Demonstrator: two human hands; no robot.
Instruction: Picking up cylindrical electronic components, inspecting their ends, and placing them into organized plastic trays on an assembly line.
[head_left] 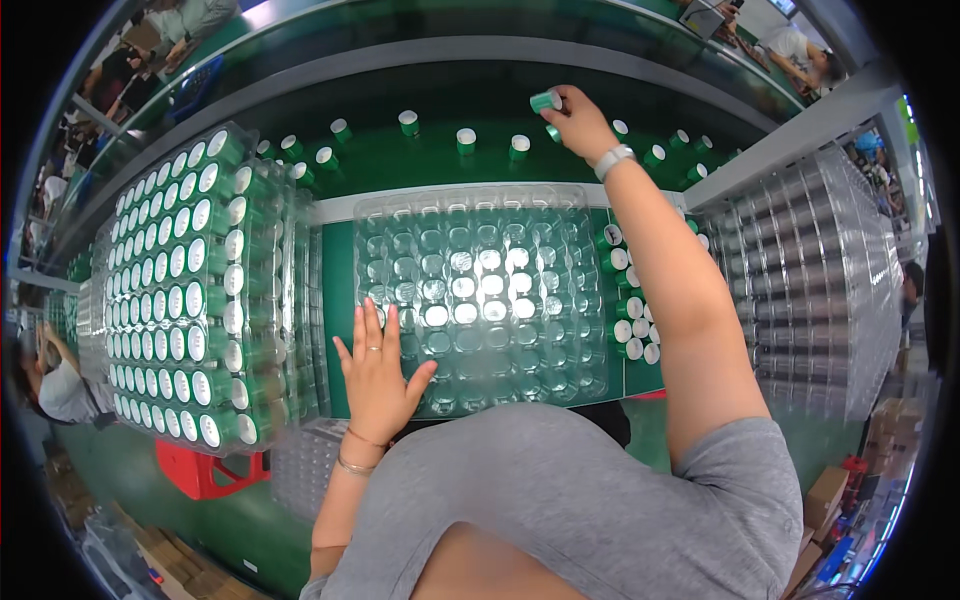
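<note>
My left hand (380,378) lies with its fingers spread on the near left part of a clear plastic tray (460,345) with rows of round pockets. Those pockets hold nothing that I can see. Over the green conveyor belt (450,95), my right hand (584,126) pinches a small green cylinder (545,101) with a white end, tipped on its side. Just below its fingers shows a second green cylinder (553,132); whether the hand holds that one too I cannot tell. Several like cylinders stand on the belt, among them one white-topped cylinder (466,140).
Filled trays (175,290) of white-topped cylinders are stacked at the left. Loose cylinders (636,330) stand right of the tray, partly behind my right arm. Clear trays (810,290) are stacked at the far right. A red stool (205,470) is low on the left; cartons (825,500) lie at lower right.
</note>
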